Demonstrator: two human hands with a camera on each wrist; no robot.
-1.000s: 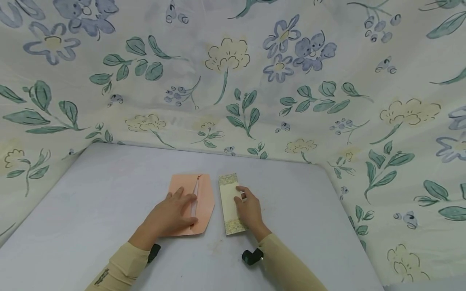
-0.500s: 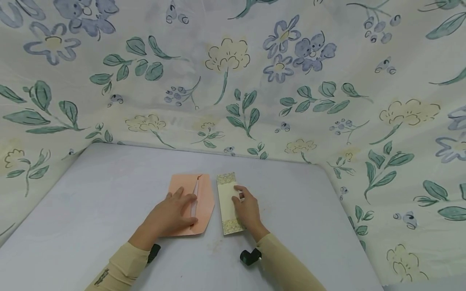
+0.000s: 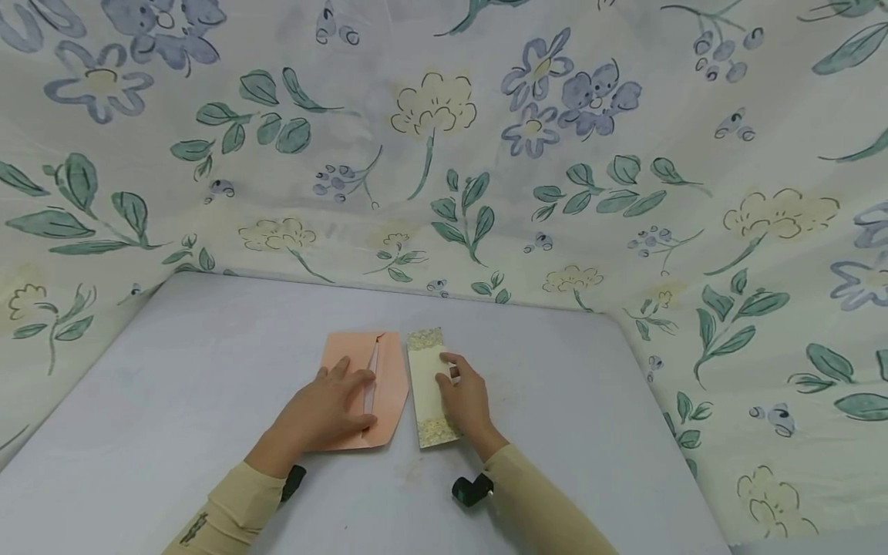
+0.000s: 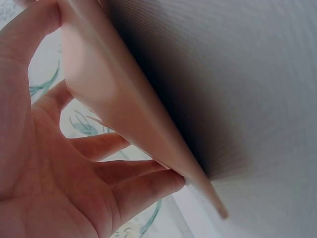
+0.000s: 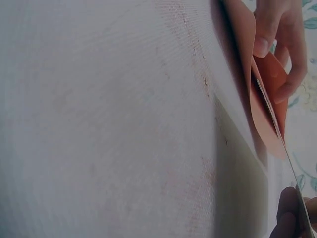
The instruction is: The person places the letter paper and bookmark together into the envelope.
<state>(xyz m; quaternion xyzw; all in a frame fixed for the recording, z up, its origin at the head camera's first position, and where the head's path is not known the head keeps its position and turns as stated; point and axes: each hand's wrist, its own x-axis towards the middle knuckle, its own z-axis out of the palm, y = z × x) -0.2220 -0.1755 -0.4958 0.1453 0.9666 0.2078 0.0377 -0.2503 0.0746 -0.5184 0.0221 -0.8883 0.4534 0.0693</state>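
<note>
My left hand [image 3: 322,405] holds a peach envelope [image 3: 390,385], thumb and fingers spread over its face beside a narrow gap. In the left wrist view, fingertips meet the envelope [image 4: 119,94] along its upper edge, and a dark shadow lies under it. My right hand [image 3: 470,393] pinches a cream card [image 3: 426,378] with speckled bands at both ends by its right edge. The card stands just right of the envelope, its left edge close to the envelope's pointed side. Seen from the right wrist, the card [image 5: 292,166] is edge-on and overlaps the bowed envelope mouth [image 5: 265,119].
A white table [image 3: 229,354] spreads beneath both hands, with faint brownish marks near its front middle. Floral cloth [image 3: 444,154] hangs behind and at the sides. Black wrist cameras [image 3: 472,489] sit below the wrists, close over the tabletop.
My right hand has shifted slightly left with the card, narrowing the space to the envelope. The left hand and the envelope have stayed in place.
</note>
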